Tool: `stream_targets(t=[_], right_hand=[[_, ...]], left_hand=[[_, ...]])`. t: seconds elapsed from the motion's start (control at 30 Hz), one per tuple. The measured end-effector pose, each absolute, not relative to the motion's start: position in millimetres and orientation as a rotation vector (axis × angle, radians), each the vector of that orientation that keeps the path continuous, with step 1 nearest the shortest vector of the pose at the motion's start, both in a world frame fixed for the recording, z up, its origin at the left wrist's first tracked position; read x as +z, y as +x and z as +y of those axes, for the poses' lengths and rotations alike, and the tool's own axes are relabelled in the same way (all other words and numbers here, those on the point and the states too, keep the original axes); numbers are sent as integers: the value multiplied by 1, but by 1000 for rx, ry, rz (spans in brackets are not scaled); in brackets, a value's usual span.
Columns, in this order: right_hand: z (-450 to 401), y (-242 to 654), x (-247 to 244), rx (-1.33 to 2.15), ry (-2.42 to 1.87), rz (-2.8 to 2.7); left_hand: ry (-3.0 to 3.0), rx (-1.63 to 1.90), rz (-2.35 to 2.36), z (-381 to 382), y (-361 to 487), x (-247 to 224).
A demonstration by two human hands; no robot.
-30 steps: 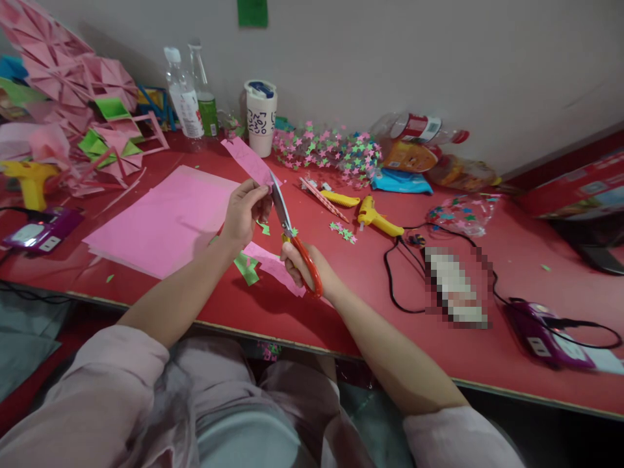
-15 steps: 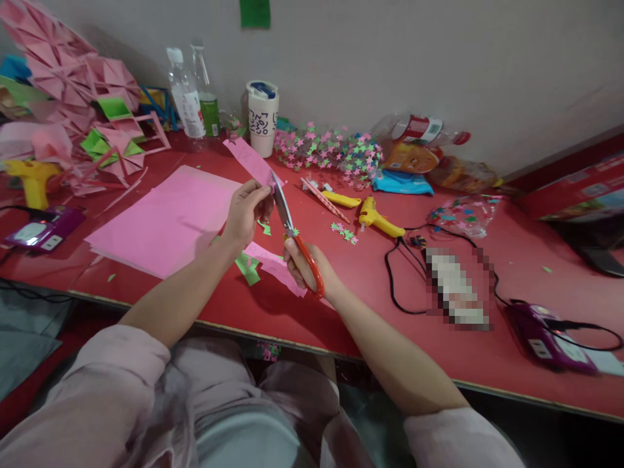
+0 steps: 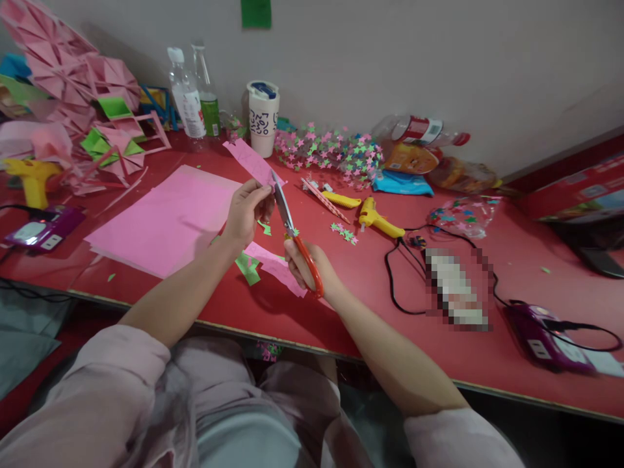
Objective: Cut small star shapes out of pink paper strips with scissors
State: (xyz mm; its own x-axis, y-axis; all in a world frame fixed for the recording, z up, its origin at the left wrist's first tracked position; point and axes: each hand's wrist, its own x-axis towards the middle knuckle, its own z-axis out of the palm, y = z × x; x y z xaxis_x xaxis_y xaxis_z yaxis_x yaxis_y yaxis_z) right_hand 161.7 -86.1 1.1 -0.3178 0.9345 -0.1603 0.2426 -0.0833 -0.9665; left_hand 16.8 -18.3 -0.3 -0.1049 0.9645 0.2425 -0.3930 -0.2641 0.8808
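Pink paper strip (image 3: 249, 161) is held over the red table (image 3: 273, 312), pinched between left hand's (image 3: 247, 211) thumb and fingers and extending beyond them to the scissor blades. Below that grip, toward the person's left, lie pink sheets (image 3: 166, 218).

Beyond the left hand, a white tumbler (image 3: 263, 123) stands upright, with a blue patch on its lid and dark lettering too small to read; its inside is hidden. Left of it are a green-labelled bottle (image 3: 209, 114) and a white-capped bottle (image 3: 189, 107), whose white-and-red label is illegible.

Farther out from the right hand (image 3: 314, 268), see-through packaging (image 3: 324, 153) shows pink, green and blue stars; past it lies a red-capped bottle (image 3: 423, 130) with a red-and-white label, contents unclear. To that hand's right, a clear bag (image 3: 463, 216) holds multicoloured stars.

Right hand is curled around the scissors' (image 3: 308, 263) orange handles, blades nearly together. Loose stars (image 3: 344, 233) lie just beyond it.
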Motion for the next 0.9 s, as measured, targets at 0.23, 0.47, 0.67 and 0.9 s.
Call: stream_targets(t=[0.23,0.47,0.67,0.9], right_hand=[[-85,163,4,1437,-1312,-1589],[-82,166,2,1419,-1325,-1621],[-81,165,0,1414,-1341,-1613],[-83,166,-1,1427,-1317,-1614]], left_hand=[[1084,1622,828,-18,13,2],[969,1745,880,-8,3,2],[997,1585,820,-11,7,3],[968,1708,812,-9,6,3]])
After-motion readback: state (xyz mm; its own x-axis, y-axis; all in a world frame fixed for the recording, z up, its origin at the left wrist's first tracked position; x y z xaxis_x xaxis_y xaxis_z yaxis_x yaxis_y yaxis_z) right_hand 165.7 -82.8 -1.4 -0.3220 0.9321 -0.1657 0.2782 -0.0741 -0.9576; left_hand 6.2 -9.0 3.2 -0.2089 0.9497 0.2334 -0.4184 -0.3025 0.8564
